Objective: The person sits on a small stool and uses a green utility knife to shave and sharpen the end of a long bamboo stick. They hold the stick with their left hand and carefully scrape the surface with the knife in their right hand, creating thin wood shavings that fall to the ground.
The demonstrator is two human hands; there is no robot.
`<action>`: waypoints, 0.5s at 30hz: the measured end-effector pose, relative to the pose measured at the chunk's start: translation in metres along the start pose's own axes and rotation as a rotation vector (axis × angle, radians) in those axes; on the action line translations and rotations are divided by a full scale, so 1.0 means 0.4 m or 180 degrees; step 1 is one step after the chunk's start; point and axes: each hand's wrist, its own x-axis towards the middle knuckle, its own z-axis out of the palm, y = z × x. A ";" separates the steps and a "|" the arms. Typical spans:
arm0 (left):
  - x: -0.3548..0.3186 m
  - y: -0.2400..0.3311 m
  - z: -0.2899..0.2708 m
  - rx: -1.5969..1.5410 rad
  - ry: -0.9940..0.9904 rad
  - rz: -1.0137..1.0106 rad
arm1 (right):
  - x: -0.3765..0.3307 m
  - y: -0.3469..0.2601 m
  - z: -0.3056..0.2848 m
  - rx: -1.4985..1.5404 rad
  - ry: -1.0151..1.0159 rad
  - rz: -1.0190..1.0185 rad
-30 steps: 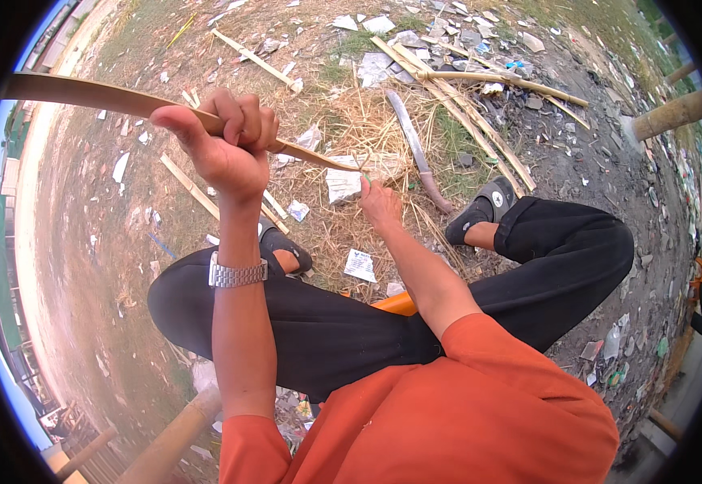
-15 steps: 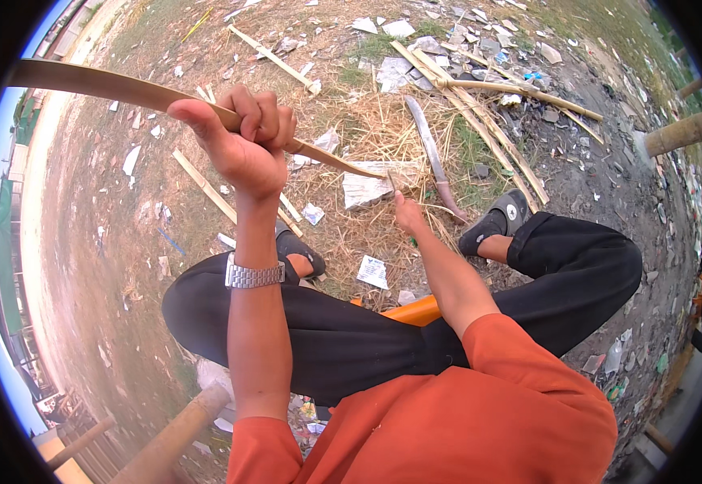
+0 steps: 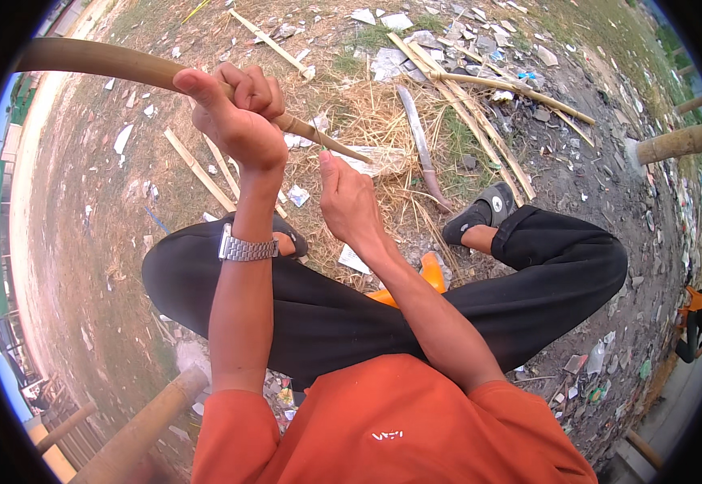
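Note:
My left hand (image 3: pixel 242 129), with a metal watch on its wrist, is closed around a long bamboo strip (image 3: pixel 117 64). The strip runs from the upper left down to a pale block (image 3: pixel 379 159) on the straw. My right hand (image 3: pixel 347 198) is closed on a small knife (image 3: pixel 319 140); its handle is hidden in the fist. The thin blade stands against the strip, just past my left hand. To the right, a long curved machete (image 3: pixel 420 133) lies on the straw, its brown handle toward my shoe.
Bamboo slats (image 3: pixel 472 109) lie at the upper right near broken tile pieces (image 3: pixel 391 60). More slats (image 3: pixel 197 169) rest left of my feet. Bamboo poles (image 3: pixel 681 143) stand at both sides. Something orange (image 3: pixel 431 274) shows between my legs. A person (image 3: pixel 701 327) is at the right edge.
My right hand has drawn back toward me and left with the knife, from the strip's far end to nearer my left hand. The strip's near end has risen slightly.

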 end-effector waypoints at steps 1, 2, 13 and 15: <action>-0.003 0.002 -0.006 0.0003 -0.0092 -0.0003 | 0.000 0.017 0.009 -0.0082 -0.0052 0.0076; -0.009 0.006 -0.008 -0.0032 -0.0191 -0.0027 | 0.001 0.054 0.013 -0.0179 -0.0083 0.0166; 0.004 -0.003 -0.049 -0.0395 -0.0380 -0.0134 | -0.013 0.086 0.009 -0.0300 -0.0197 0.0240; 0.004 -0.004 -0.037 -0.0370 -0.0508 -0.0130 | -0.019 0.086 -0.001 -0.0262 -0.0228 0.0286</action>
